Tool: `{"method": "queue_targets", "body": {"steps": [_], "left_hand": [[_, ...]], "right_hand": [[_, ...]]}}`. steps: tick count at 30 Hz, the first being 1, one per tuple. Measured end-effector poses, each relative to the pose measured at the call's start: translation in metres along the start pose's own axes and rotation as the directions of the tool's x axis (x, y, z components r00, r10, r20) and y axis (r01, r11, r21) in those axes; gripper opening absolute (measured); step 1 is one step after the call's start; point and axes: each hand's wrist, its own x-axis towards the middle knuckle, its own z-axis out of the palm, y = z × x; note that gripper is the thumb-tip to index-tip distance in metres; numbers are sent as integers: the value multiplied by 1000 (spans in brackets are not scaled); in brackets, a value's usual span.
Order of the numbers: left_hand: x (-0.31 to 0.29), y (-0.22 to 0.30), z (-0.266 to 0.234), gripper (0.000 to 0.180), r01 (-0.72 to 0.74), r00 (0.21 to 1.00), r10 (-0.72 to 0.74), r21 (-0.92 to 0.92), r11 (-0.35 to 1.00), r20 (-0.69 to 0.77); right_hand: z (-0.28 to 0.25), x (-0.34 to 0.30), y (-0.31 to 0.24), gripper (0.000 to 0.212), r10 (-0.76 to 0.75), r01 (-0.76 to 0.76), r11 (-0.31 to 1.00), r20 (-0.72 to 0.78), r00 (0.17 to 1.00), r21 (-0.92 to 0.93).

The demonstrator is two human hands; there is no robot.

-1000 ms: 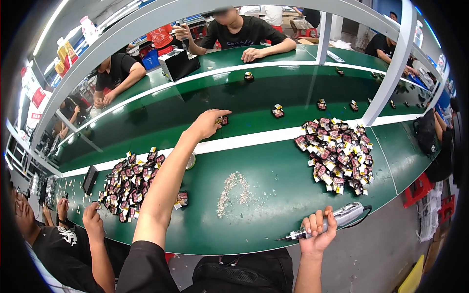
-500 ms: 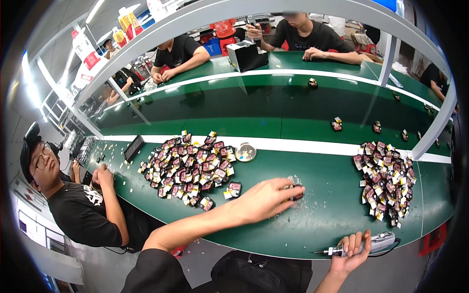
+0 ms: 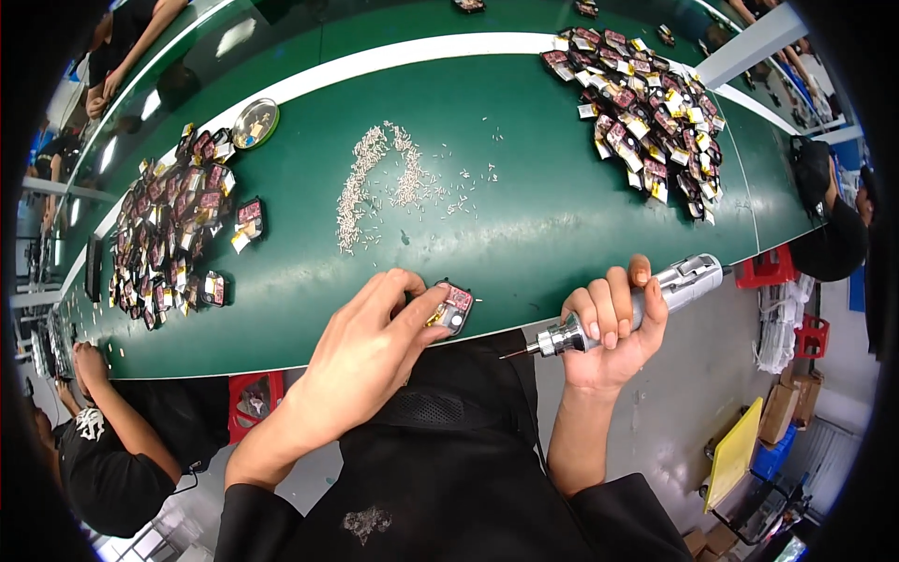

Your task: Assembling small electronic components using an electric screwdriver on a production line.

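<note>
At the near edge of the green table, my left hand [image 3: 361, 351] pinches a small electronic module [image 3: 455, 307] with a black casing and a pinkish circuit board. My right hand [image 3: 613, 323] is wrapped round a silver electric screwdriver [image 3: 688, 278]. Its thin bit points left and slightly down, apart from the module. Beyond my left hand lie many tiny silvery pieces [image 3: 351, 201], like small screws, in a curved heap with strays to the right.
Piles of similar modules lie at left [image 3: 173, 225] and at right [image 3: 646, 112]. A round dish [image 3: 256, 123] stands beside the left pile. Another person's hand [image 3: 91, 367] rests at the far left table edge. A white post [image 3: 754, 42] rises behind the right pile.
The view has tilted down toward the table. My left hand has drawn the module from over the tiny pieces back to the near edge. My right hand still grips the screwdriver.
</note>
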Motion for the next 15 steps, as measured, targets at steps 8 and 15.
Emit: {"method": "queue_targets", "body": {"steps": [8, 15], "left_hand": [[13, 7, 9, 27, -117, 993, 122, 194, 974, -11], [17, 1, 14, 32, -266, 964, 260, 225, 937, 57]], "right_hand": [[2, -25, 19, 13, 129, -126, 991, 55, 990, -52], [3, -46, 42, 8, 239, -236, 968, 30, 971, -86]]}}
